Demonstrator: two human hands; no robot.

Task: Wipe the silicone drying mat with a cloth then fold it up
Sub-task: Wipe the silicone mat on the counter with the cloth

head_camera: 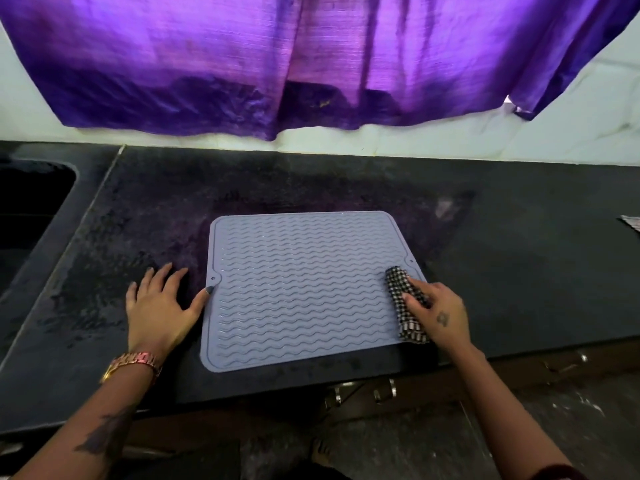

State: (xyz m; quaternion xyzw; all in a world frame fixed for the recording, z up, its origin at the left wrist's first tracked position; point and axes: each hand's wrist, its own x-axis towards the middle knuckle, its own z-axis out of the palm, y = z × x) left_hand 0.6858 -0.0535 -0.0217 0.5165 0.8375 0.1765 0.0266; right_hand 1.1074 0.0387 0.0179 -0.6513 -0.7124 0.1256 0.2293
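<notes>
A pale blue-grey silicone drying mat (pixel 304 289) with wavy ridges lies flat on the dark counter, unfolded. My right hand (pixel 441 317) presses a folded black-and-white checked cloth (pixel 405 301) onto the mat's right edge. My left hand (pixel 161 303) rests flat on the counter just left of the mat, fingers spread, with the thumb tip touching the mat's left rim near a small notch. A gold bracelet sits on that wrist.
The black stone counter (pixel 519 271) runs left to right, with a dark sink (pixel 31 202) at the far left. A purple curtain (pixel 311 64) hangs over the white wall behind. Another bit of cloth (pixel 632 223) lies at the right edge. Drawer handles (pixel 384 393) show below the counter front.
</notes>
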